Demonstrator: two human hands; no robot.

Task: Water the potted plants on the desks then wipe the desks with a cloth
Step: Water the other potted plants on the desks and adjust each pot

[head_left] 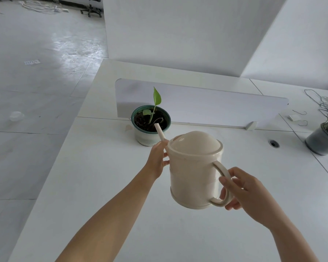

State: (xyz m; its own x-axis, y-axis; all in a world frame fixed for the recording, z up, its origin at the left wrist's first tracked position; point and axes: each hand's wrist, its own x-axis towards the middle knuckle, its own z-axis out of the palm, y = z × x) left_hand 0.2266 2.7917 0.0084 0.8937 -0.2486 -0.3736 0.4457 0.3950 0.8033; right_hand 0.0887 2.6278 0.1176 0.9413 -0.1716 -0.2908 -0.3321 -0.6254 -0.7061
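Note:
A cream watering can (194, 173) with a domed lid hangs tilted over the white desk (102, 186). My right hand (239, 188) grips its looped handle. My left hand (157, 159) steadies the can's front side by the base of the spout. The thin spout (160, 132) reaches over the rim of a small pot (150, 137) with a green rim, dark soil and a young plant (155, 99) with two green leaves. No cloth is in view.
A low white divider panel (216, 104) stands behind the pot. At the right edge sits a dark pot (322, 142) with tangled cables (326, 108) near it. A round cable hole (273, 143) is in the desk. The floor (36, 82) lies left of the desk.

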